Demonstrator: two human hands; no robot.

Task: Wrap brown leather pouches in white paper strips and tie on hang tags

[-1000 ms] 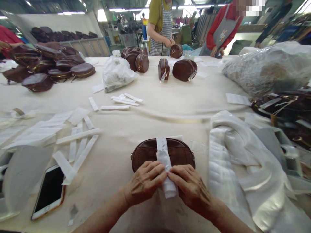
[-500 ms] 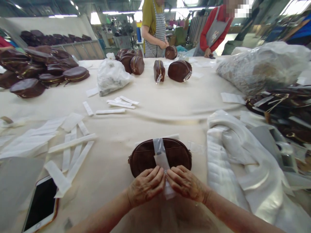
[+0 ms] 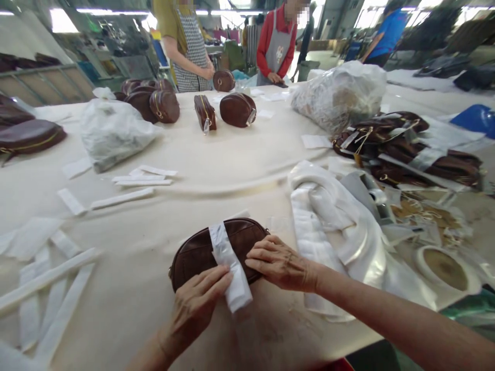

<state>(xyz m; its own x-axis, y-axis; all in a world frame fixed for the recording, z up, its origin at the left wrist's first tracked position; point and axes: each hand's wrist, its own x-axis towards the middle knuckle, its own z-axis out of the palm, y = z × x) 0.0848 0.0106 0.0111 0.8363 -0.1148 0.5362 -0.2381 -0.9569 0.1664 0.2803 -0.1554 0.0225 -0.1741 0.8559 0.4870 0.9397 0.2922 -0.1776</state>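
A dark brown oval handbag (image 3: 193,257) lies on the table in front of me, with gold-coloured rings at its ends. Around its middle runs a white wrapping strip (image 3: 224,247), whose lower end hangs past the bag's near edge. My left hand (image 3: 201,299) is closed at the bag's lower left, fingertips pressed onto the strip; its thumb is hidden. Over the bag's right part lies my right hand (image 3: 282,263), its fingers stretched out together and apart from the strip, holding nothing I can see.
White foam roll (image 3: 320,206) lies right of the bag, near a grey tape dispenser (image 3: 367,193) and a tape roll (image 3: 443,268). Paper strips (image 3: 65,293) are scattered left. Brown bags (image 3: 237,109), a tied plastic bag (image 3: 116,129) and two co-workers stand farther back.
My view has swung right, so the table's things sit farther left. My right hand has moved off the strip to the bag's right side, while the left stays at the strip.
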